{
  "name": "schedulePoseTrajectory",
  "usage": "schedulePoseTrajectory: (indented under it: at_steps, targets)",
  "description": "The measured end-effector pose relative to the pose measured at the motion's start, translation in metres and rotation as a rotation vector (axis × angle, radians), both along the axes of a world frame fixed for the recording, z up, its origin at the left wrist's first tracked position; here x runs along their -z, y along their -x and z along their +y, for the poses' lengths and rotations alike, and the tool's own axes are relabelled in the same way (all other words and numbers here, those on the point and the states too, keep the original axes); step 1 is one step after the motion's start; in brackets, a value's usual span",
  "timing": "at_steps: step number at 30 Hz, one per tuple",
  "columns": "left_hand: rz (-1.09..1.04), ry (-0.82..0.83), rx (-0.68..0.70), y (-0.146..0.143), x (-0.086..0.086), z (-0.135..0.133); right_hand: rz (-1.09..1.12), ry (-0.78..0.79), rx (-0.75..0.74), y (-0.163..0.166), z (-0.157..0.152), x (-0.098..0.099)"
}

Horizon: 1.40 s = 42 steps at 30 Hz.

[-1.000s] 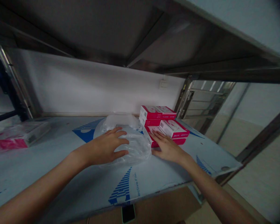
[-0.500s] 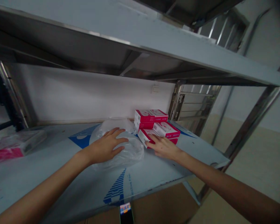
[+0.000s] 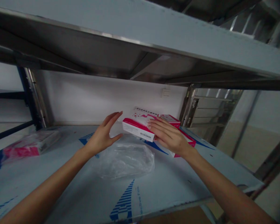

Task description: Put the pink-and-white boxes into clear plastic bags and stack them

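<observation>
A pink-and-white cardboard box (image 3: 138,127) is lifted and tilted above the shelf, gripped at its right end by my right hand (image 3: 169,135). My left hand (image 3: 104,133) is spread just left of the box, thumb and fingers apart, not touching it. Below the two hands lies a crumpled clear plastic bag (image 3: 128,160). Behind my right hand, more pink-and-white boxes (image 3: 171,119) stand on the shelf, partly covered by the hand and the held box.
The metal shelf (image 3: 84,193) carries blue-printed film. At its left lies a plastic-wrapped pink-and-white box (image 3: 30,146). A second shelf (image 3: 121,40) runs low overhead. A metal post (image 3: 189,105) stands at the back right, with a white wall (image 3: 107,96) behind.
My right hand has raised a box from the stack and carried it left over the plastic bag. My left hand has come off the bag and turned toward the box. The view has shifted slightly.
</observation>
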<state>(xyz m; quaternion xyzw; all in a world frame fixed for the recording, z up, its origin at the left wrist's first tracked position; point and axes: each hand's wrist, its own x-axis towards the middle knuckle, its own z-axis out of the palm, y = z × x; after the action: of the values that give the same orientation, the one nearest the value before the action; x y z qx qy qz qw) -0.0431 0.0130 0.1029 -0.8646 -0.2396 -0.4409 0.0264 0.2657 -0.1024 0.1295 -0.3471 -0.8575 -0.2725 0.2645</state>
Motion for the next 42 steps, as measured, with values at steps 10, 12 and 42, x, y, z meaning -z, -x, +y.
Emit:
schedulePoseTrajectory:
  at_steps: [10, 12, 42]
  targets:
    - [-0.071, -0.353, -0.234, 0.032, -0.001, -0.007, 0.285, 0.077, -0.040, 0.047, 0.037, 0.001]
    - [-0.071, -0.331, -0.182, 0.031, -0.007, -0.009, 0.363, 0.101, -0.075, 0.050, 0.040, 0.000]
    - [0.275, 1.060, 0.256, 0.009, 0.024, 0.001, 0.675, 1.392, -0.159, 0.022, 0.080, 0.057]
